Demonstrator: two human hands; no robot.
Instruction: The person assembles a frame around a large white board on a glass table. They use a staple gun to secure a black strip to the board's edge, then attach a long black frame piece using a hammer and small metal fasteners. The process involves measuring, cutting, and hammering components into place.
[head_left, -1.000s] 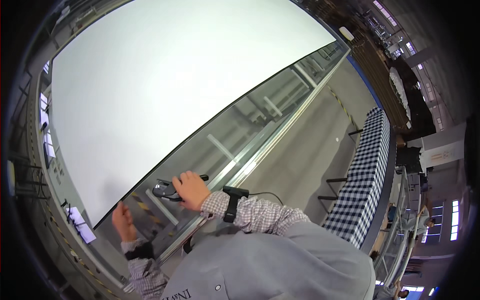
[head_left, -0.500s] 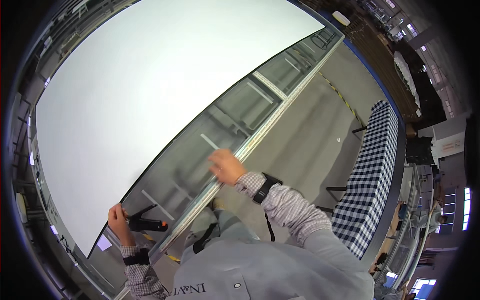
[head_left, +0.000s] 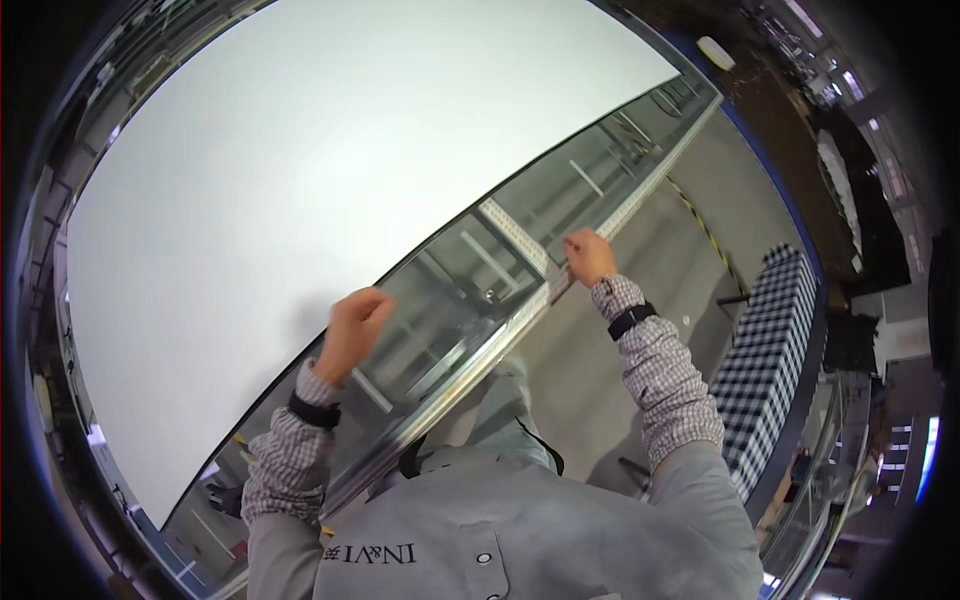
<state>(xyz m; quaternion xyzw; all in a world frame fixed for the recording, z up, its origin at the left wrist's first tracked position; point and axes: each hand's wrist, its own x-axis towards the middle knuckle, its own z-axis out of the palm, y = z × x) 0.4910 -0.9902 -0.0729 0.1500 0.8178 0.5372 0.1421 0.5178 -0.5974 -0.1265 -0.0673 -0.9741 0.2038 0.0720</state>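
A large white sheet (head_left: 290,170) with a thin dark border lies on a glass-topped table with a metal frame (head_left: 430,405). Over the sheet's near edge is my left hand (head_left: 352,332), its fingers curled into a loose fist. Farther along to the right, my right hand (head_left: 590,256) is closed too, beside the frame's outer rail where a pale ruled crossbar (head_left: 515,235) meets it. Whatever either hand holds, if anything, is hidden inside the fingers. A dark clamp-like tool (head_left: 226,498) sits at the sheet's edge, partly covered by my left sleeve.
On my right stands a long bench with a blue-and-white checked cover (head_left: 770,350). Yellow-black tape (head_left: 705,225) marks the grey floor (head_left: 640,330) between it and the table. A brown surface with a white oblong object (head_left: 715,53) is at the far right.
My left hand has come off the dark tool and moved right and away from me along the sheet's edge. My right hand has moved right and farther along the rail. My view has shifted.
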